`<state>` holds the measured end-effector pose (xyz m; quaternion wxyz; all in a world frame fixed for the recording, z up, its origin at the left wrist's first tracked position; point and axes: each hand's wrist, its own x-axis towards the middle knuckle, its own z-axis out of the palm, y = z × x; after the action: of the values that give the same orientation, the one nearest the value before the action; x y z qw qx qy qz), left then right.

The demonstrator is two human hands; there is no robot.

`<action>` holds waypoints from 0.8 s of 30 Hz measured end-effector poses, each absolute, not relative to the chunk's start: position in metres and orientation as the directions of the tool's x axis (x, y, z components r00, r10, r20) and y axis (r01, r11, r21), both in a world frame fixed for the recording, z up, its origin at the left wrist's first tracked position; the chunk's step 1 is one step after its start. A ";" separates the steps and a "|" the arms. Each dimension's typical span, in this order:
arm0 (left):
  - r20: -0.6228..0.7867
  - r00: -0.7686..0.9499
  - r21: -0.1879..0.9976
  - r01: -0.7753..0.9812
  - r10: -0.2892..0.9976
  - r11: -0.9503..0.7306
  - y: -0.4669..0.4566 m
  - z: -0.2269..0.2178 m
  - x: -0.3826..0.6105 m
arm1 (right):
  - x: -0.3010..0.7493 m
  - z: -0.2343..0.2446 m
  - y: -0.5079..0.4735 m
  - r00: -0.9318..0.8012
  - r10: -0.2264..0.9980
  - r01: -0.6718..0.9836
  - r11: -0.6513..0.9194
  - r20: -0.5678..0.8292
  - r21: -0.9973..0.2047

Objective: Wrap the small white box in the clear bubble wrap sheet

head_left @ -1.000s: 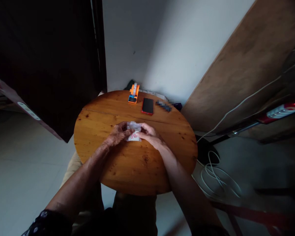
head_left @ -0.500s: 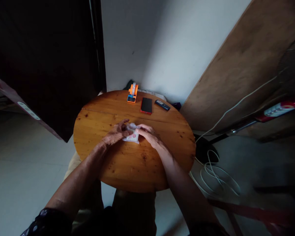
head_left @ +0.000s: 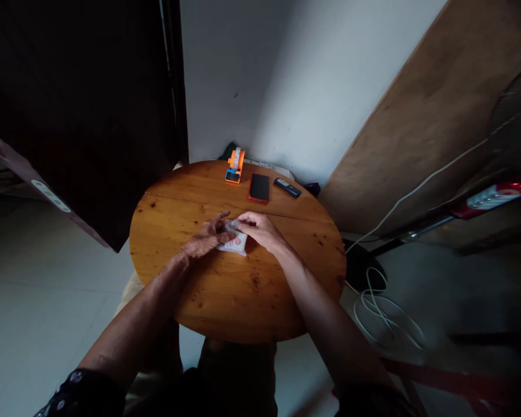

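A small clear plastic packet [head_left: 234, 242] with red print lies on the round wooden table [head_left: 243, 289], near its middle. My left hand [head_left: 207, 237] rests on the packet's left side, fingers pressing it down. My right hand [head_left: 257, 227] pinches the packet's upper right part with curled fingers. Both hands meet over the packet, and much of it is hidden under them.
At the table's far edge stand an orange tape dispenser [head_left: 235, 165], a dark phone with a red rim [head_left: 259, 187] and a small dark remote [head_left: 287, 187]. A wooden board [head_left: 417, 116] leans at the right. White cable coils [head_left: 384, 315] lie on the floor.
My right hand has shifted up and slightly left along the packet's top. My left hand stays on the packet, which has barely moved.
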<state>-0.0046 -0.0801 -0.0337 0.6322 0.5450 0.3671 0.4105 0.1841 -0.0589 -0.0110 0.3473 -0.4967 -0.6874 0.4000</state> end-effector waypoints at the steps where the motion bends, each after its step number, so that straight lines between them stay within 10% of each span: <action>1: -0.020 0.392 0.991 -0.113 0.920 0.069 -0.080 -0.034 -0.005 | 0.182 -0.011 -0.058 -0.265 0.959 0.431 0.207 0.096 -0.878; 24: 0.042 0.233 0.966 0.238 0.972 -0.099 -0.083 -0.026 -0.004 | 0.174 -0.012 -0.074 -0.209 0.948 0.526 0.315 0.238 -0.790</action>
<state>-0.0040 -0.0835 -0.0257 0.4692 0.6296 0.4802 0.3909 0.1742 -0.0742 -0.0116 0.3676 -0.5100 -0.7226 0.2873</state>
